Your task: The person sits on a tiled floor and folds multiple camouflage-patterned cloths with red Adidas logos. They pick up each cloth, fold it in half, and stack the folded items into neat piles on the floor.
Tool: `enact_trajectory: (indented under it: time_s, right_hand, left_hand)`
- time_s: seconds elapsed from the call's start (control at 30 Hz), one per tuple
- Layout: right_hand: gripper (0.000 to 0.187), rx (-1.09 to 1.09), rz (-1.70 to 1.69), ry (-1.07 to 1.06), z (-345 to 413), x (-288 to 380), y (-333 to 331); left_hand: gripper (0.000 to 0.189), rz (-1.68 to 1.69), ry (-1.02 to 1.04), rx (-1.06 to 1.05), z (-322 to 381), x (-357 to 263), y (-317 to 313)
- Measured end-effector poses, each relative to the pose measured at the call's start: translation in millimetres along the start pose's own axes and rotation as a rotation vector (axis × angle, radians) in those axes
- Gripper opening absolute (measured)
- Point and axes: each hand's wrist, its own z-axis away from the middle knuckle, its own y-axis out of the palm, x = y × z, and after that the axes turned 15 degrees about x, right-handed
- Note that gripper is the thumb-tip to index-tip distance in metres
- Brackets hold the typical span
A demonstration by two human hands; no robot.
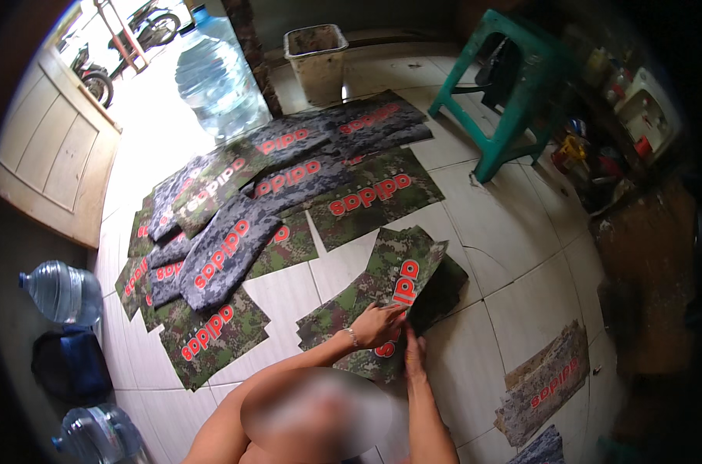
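Observation:
A green camouflage fabric piece (351,307) with red lettering lies before me on a small pile of like pieces, its right edge lifted and curled. My left hand (377,326), with a bracelet at the wrist, rests on its printed face, fingertips at the curled edge; whether they pinch it is unclear. At the lower right of that edge, my right hand (414,352) holds the fabric between thumb and fingers. The dark underside of a piece (443,293) shows to the right of the fold.
Overlapping green and grey camouflage pieces (223,255) spread over the tiled floor (525,301). Tan printed pieces (548,388) are stacked at right. Around stand a green plastic stool (484,148), a bin (316,69), a large water bottle (217,75) by the doorway and two bottles at left.

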Motion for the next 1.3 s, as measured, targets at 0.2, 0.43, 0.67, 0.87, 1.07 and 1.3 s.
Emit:
enact_trajectory:
  time_s: [0.2, 0.43, 0.67, 0.87, 1.07, 1.3]
  right_hand:
    - [0.065, 0.113, -0.574, 0.002, -1.9, 2.4, -6.8]
    - [0.051, 0.114, -0.656, 0.087, 0.2, -15.1, -20.1]
    - [0.041, -0.267, -0.24, -0.115, -6.4, -21.5, 3.1]
    - [0.039, -0.368, -0.223, -0.137, -8.8, -7.3, -14.8]
    - [0.041, -0.368, -0.198, -0.104, -22.2, -8.9, -23.4]
    - [0.055, -0.065, -0.668, -0.048, -13.9, 8.9, -20.3]
  left_hand:
    - [0.068, -0.364, -0.14, 0.091, 37.4, 37.4, 22.7]
    - [0.084, -0.565, 0.084, 0.332, 42.7, 63.2, -7.7]
    - [0.074, -0.433, 0.21, 0.173, 15.0, 94.8, -45.2]
    - [0.063, -0.591, -0.232, -0.258, -46.7, 142.1, -99.7]
    - [0.031, -0.627, -0.235, -0.367, -51.2, 148.9, -77.4]
    - [0.033, -0.637, 0.017, -0.453, -4.0, 69.0, -7.9]
